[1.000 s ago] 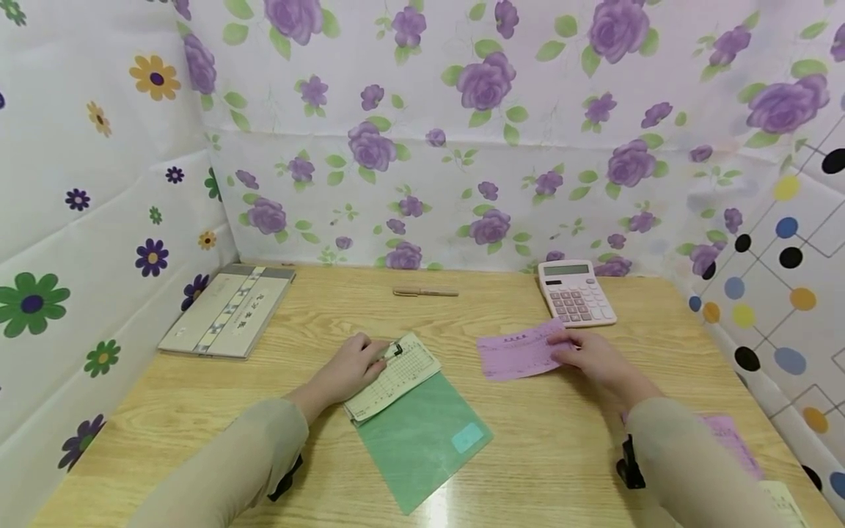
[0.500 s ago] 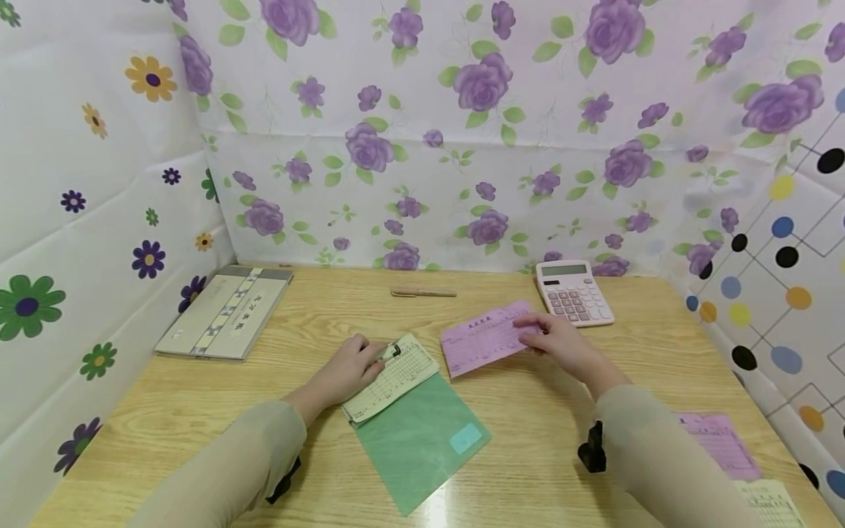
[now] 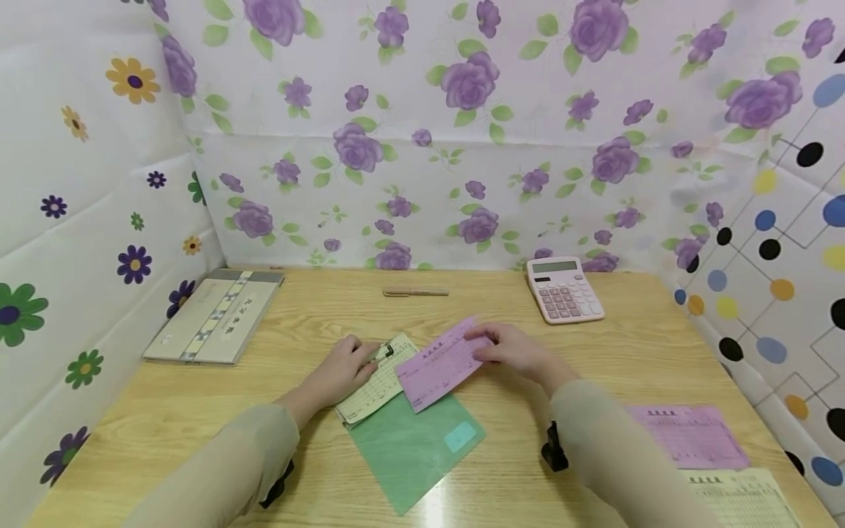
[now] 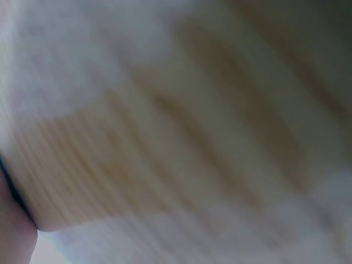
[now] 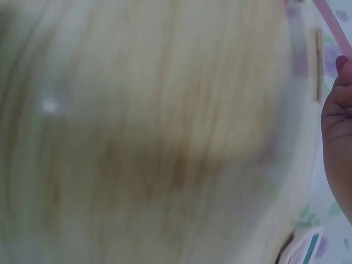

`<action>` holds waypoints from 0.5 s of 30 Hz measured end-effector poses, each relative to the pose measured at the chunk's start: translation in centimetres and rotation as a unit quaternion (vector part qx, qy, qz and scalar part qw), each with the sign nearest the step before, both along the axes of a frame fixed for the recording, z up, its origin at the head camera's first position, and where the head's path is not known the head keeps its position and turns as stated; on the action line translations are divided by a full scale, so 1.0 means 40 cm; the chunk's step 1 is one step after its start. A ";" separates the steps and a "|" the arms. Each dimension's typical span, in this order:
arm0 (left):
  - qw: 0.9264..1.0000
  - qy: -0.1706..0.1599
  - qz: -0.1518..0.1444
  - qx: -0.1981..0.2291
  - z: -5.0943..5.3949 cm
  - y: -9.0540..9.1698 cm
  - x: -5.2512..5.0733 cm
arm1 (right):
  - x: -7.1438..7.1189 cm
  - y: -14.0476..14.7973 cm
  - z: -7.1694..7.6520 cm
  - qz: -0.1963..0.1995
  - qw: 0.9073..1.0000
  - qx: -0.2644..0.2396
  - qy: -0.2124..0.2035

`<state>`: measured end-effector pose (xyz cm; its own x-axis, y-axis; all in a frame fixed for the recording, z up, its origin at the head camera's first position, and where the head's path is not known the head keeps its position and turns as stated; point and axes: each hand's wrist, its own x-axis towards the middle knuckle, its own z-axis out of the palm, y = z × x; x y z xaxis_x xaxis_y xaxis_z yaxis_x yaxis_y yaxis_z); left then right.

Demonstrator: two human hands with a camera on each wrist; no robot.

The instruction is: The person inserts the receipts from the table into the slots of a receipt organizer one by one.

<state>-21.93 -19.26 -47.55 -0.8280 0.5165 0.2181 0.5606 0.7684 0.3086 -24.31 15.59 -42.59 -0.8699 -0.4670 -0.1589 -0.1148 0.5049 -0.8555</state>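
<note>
In the head view the left hand lies on a stack of pale green slips, its fingers at a black clip on the upper edge. The stack lies over the top of a green folder. With thumb and fingers the right hand pinches the right end of a pink slip, whose left part hangs over the pale slips and the folder's top. In the right wrist view the right hand shows at the right edge, with a strip of the pink slip. The left wrist view is mostly blurred wood grain.
A pen lies at the back middle, and a pink calculator at the back right. A banded book is at the back left. Another pink slip and a pale slip lie front right.
The right hand has carried the pink slip leftward from near the calculator to over the pale slips and folder. The left hand stays at the clip. The head view has shifted slightly.
</note>
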 end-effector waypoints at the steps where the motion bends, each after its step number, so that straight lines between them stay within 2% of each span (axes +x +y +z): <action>1: 1.000 -0.002 0.002 -0.002 0.000 -0.001 0.002 | 0.000 -0.011 -0.002 0.004 1.000 0.002 -0.001; 8: 1.000 -0.006 0.007 0.004 0.004 -0.002 0.004 | 0.001 -0.077 -0.021 0.021 0.999 0.042 0.023; 15: 0.998 -0.043 0.034 -0.033 0.032 0.004 -0.004 | 0.006 -0.129 -0.035 0.059 0.997 0.049 0.023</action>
